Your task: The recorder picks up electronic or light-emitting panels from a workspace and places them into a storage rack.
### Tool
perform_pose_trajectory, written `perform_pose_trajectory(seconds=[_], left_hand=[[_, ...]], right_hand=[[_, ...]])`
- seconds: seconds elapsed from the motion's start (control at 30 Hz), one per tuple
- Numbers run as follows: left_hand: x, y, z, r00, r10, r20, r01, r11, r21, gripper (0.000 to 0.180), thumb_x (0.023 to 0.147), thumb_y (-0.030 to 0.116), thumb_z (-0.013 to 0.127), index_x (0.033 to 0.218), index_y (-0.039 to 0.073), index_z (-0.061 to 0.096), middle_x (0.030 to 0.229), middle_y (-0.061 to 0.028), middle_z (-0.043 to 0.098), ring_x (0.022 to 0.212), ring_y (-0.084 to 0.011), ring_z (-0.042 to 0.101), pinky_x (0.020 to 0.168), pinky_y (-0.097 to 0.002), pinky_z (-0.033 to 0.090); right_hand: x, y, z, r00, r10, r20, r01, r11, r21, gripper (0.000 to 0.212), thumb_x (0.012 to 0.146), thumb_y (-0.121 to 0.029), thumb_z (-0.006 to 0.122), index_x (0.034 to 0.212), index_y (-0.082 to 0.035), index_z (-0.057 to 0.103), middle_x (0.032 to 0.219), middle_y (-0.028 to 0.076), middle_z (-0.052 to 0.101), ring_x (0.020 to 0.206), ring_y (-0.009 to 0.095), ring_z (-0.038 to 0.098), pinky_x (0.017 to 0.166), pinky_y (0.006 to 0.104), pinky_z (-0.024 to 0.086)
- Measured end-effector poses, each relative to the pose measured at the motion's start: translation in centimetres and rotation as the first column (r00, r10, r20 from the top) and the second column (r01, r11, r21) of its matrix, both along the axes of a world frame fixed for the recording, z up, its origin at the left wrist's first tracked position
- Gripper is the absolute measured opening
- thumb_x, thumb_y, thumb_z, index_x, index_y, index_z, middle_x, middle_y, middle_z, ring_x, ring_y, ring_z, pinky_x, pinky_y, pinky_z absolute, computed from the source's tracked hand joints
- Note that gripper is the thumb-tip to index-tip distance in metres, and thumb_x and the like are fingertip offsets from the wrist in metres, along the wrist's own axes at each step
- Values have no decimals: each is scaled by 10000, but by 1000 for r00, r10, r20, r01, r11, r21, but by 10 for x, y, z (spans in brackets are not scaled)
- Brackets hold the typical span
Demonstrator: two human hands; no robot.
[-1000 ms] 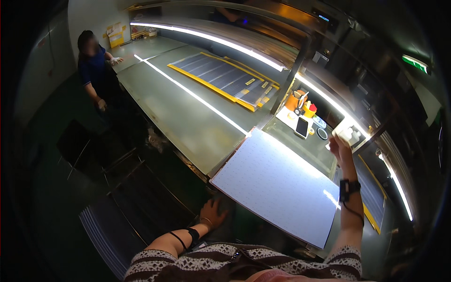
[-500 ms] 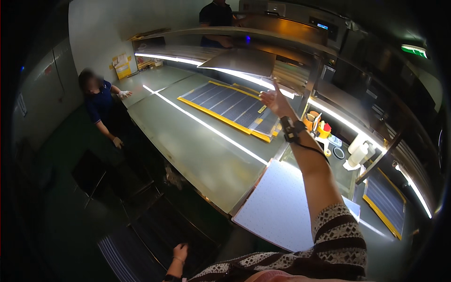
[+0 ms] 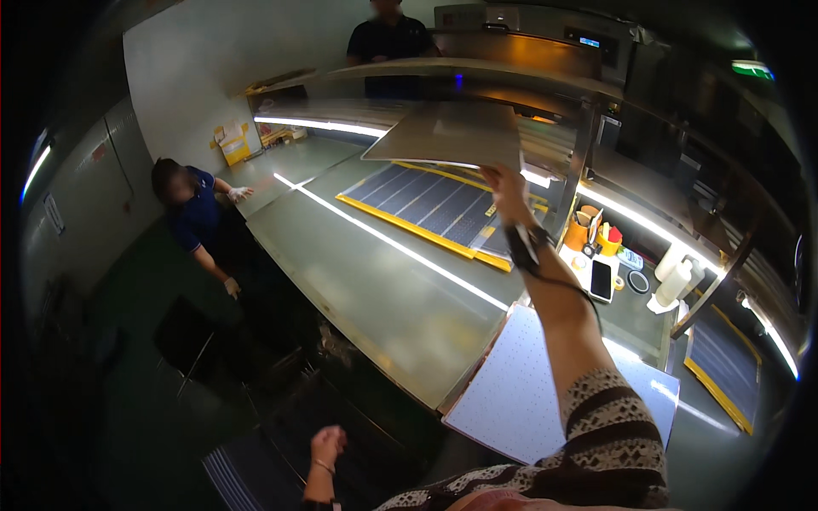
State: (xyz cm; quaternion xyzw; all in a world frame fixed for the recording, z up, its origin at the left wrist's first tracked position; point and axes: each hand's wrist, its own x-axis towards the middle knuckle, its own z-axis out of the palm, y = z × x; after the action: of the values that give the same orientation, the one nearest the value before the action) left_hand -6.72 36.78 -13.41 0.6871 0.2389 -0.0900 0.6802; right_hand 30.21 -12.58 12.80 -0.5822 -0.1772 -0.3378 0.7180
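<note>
My right hand [image 3: 508,189] is raised at arm's length, fingers pinched on the near edge of a thin grey sheet [image 3: 452,132]; the sheet is held up roughly flat, slightly tilted, above the long workbench [image 3: 383,298] and level with the shelf behind it; a dark band with a cord sits on that wrist; my left hand [image 3: 327,444] hangs low, off the near side of the workbench, curled into a loose fist and holding nothing that I can see; on the workbench, directly below the raised sheet, lies a dark blue panel with yellow border [image 3: 434,209]; nearer to me on the workbench lies a white dotted board [image 3: 528,392], one corner overhanging the edge; to the right of the dark panel stand an orange cup [image 3: 582,232], a phone [image 3: 601,279] and a white bottle [image 3: 675,283]; at the far left end of the workbench a person in a dark blue shirt [image 3: 198,220] leans in; a second person in dark clothes [image 3: 390,36] stands behind the shelf.
</note>
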Motion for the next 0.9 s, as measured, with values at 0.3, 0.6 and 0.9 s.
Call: perform_pose_trajectory(seconds=[0.3, 0.6, 0.9], left_hand=[[196, -102, 194, 859, -283, 427, 512, 519, -685, 967, 710, 713, 449, 1335, 12, 220, 1244, -169, 425, 1053, -297, 472, 854, -412, 415], [247, -105, 187, 963, -104, 248, 169, 951, -257, 1160, 626, 804, 417, 1379, 25, 1, 1436, -184, -83, 1329, -312, -89, 1045, -520, 85], [152, -72, 152, 822, 306, 481, 231, 592, -772, 759, 827, 635, 316, 1324, 61, 307, 1331, -130, 366, 1195, -307, 370, 996, -440, 289]], right_hand=[[-277, -30, 20, 897, 356, -263, -272, 912, 306, 289, 827, -77, 463, 1097, 25, 487, 1013, 130, 583, 897, 235, 599, 821, 363, 495], [-298, 119, 100, 973, -66, -222, -103, 734, -671, 139, 804, -104, 543, 859, 23, 533, 783, 116, 568, 748, 169, 586, 625, 273, 501], [-307, 244, -89, 925, 136, 354, 362, -39, -931, 420, 782, -168, 492, 1183, -47, 467, 1033, 233, 519, 871, 315, 571, 758, 376, 465]])
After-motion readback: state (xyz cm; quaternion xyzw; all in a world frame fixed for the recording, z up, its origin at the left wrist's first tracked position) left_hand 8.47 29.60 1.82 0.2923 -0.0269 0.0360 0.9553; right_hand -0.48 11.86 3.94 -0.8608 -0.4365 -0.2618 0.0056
